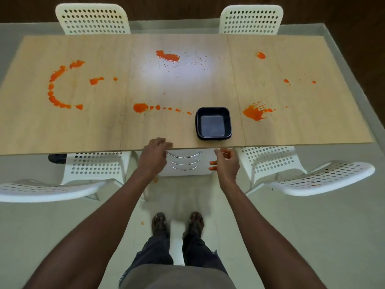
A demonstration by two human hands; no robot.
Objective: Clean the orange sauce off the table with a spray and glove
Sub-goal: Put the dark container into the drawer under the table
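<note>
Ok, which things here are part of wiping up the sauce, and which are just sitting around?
Part of the job:
orange sauce splatters
table
left hand
right hand

Just there:
black tray
white chairs
drawer unit

No spray or glove is in view.

A pale wooden table (83, 130) carries a black square tray (213, 124), which sits just beyond and between the left hand (155, 152) and right hand (226, 161), nearer the right. The left hand's fingers rest on the near edge. Orange sauce (167, 56) lies in patches: an arc far off to the left hand's left, a dotted trail just beyond it, a blot straight ahead, and a splash beyond the right hand.
</note>
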